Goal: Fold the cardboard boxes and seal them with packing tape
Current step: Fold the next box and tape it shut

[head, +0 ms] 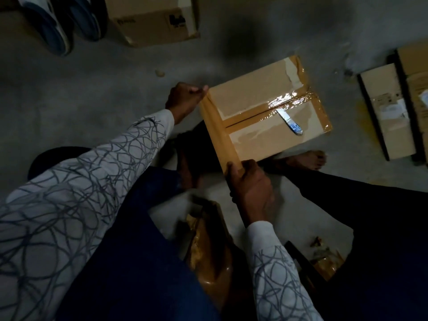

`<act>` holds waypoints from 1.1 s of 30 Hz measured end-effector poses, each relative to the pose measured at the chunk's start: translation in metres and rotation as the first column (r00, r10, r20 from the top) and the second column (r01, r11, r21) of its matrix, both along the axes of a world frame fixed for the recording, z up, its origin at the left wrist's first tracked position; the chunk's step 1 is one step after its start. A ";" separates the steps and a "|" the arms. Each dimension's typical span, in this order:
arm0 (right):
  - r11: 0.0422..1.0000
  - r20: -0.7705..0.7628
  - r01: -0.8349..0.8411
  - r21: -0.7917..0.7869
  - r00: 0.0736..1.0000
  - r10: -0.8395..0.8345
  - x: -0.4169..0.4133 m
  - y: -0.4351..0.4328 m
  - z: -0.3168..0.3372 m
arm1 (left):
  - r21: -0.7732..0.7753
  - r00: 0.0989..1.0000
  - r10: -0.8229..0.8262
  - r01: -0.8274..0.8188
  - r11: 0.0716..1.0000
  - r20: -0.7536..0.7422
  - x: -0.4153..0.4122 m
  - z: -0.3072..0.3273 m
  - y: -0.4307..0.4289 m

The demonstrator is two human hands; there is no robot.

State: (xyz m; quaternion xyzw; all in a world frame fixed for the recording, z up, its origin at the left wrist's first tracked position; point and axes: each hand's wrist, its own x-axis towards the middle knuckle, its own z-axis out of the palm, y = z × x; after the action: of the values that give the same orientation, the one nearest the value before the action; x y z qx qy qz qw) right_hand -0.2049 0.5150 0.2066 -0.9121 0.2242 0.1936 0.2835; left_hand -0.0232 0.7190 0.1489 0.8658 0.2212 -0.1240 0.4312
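Fingers (232, 169) of the right hand (249, 184) curl over the near corner of the cardboard box (261, 114), gripping the end of a brown tape strip (218, 130) that runs along the box's left edge. Left hand (185, 98) pinches the far end of that strip at the far left corner, fingertips closed on it. Both sleeves: pale with dark scribble pattern.

Box sits on the grey concrete floor (92, 89), middle of view, flaps shut, centre seam already taped brown, glossy glare on it. Small knife (360, 122) lies on the box top, near its right edge, blade towards the seam.

Second box (152, 19) at the floor's far edge; dark print on its side, too blurred to read. Flat cartons (389, 110) at the right edge carry a white label, unreadable. Sandals (62, 22) far left corner. Bare foot (308, 159) just behind the box's near edge. Crumpled brown tape (208, 246) lies near the person's lap.
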 end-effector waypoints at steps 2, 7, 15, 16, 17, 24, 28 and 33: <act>1.000 -0.011 -0.004 -0.024 1.000 0.004 -0.008 -0.004 0.001 | -0.009 1.000 -0.011 0.011 1.000 -0.003 0.000 -0.004 0.001; 1.000 -0.055 -0.002 0.002 0.998 0.002 -0.017 -0.013 0.002 | 0.009 0.997 -0.063 0.063 0.998 -0.034 -0.004 -0.010 0.002; 0.988 -0.200 0.147 0.049 0.971 -0.134 -0.016 -0.020 -0.019 | -0.009 0.997 -0.078 0.077 0.997 -0.022 -0.007 -0.012 -0.002; 0.988 -0.214 0.142 0.054 0.968 -0.127 -0.014 -0.020 -0.020 | -0.019 0.997 -0.075 0.074 0.997 -0.020 -0.006 -0.012 -0.001; 0.989 -0.221 0.136 0.061 0.968 -0.119 -0.011 -0.020 -0.021 | -0.028 0.997 -0.070 0.069 0.997 -0.013 -0.006 -0.013 -0.001; 0.989 -0.230 0.111 0.096 0.969 -0.086 -0.004 -0.023 -0.020 | -0.112 1.000 0.006 -0.009 0.994 -0.028 -0.005 -0.009 -0.008; 0.974 -0.225 0.151 0.171 0.968 -0.111 -0.002 -0.025 -0.022 | -0.008 0.998 0.019 -0.020 1.000 -0.056 0.000 -0.013 -0.025; 0.965 -0.260 0.176 0.194 0.958 -0.122 0.002 -0.031 -0.044 | 0.083 0.989 -0.074 0.084 0.993 -0.126 -0.012 -0.024 -0.050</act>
State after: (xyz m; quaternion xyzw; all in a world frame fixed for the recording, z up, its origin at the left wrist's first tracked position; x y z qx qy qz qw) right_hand -0.2029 0.4844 0.1622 -0.8253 0.3036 0.3062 0.3645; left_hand -0.0353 0.6688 0.1250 0.8828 0.2181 -0.1840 0.3730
